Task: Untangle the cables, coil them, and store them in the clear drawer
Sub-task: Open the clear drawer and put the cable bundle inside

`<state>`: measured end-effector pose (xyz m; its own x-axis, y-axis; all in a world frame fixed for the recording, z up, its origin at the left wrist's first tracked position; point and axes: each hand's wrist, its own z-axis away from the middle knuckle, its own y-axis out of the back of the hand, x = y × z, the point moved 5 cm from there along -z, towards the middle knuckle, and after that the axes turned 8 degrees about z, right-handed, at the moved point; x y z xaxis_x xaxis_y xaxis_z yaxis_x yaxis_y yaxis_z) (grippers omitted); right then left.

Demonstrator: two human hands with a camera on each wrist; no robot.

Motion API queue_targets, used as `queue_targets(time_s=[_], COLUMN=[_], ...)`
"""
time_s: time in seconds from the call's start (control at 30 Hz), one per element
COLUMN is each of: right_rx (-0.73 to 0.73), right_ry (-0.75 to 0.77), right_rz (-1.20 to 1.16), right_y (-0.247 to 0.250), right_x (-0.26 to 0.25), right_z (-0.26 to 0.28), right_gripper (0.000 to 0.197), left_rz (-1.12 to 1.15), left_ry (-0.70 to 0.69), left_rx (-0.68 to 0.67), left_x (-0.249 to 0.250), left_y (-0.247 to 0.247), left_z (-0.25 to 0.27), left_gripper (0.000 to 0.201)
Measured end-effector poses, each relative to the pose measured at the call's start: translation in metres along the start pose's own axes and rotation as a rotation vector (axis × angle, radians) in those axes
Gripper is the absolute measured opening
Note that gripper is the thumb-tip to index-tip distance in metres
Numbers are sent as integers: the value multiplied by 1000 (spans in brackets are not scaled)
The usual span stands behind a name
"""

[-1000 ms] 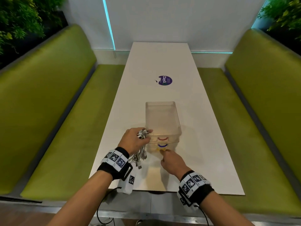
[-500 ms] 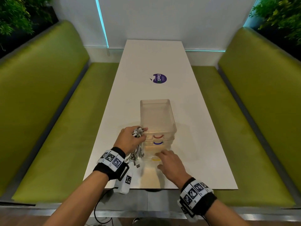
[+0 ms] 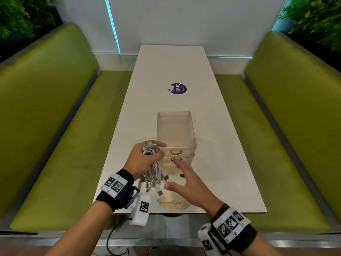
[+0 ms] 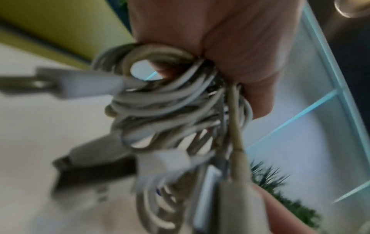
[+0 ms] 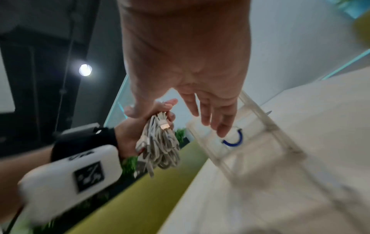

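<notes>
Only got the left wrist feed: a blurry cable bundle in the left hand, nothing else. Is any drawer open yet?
Observer: Yes. The head view shows the bottom drawer, with the yellow handle, pulled out toward the person from the clear drawer unit.
Operator: Right hand on it?
Observer: The right hand is above that drawer, fingers straight, holding nothing.
Operator: Other drawers?
Observer: The red-handled drawer and the blue-handled drawer look pushed in.
</notes>
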<state>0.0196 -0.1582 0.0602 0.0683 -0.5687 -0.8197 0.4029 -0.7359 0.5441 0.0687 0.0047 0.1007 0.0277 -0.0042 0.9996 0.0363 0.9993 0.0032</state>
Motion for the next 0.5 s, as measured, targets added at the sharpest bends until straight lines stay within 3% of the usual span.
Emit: queue_targets(time_s=[0.1, 0.17, 0.23, 0.3, 0.4, 0.5], right_rx=[-142, -163, -164, -155, -14, 80], right_ry=[82, 73, 64, 67, 12, -87], right_rz=[-310, -425, -397, -372, -397, -309], right_y=[0, 1, 1, -1, -6, -11], right_x=[-37, -46, -45, -42, -34, -20], right_z=[-10, -12, -12, -9, -6, -8], right_gripper=[88, 82, 68, 51, 32, 23], left_rz=[208, 390, 475, 473, 404, -5], left_ry=[-16, 5, 10, -15, -8, 49], left_rx=[41, 100, 121, 71, -27, 5], left_x=[10, 10, 4, -2, -20, -34], left_y=[-25, -36, -39, -41, -45, -43], left_z=[16, 24, 27, 30, 35, 31], left_gripper=[11, 5, 21, 43, 81, 90])
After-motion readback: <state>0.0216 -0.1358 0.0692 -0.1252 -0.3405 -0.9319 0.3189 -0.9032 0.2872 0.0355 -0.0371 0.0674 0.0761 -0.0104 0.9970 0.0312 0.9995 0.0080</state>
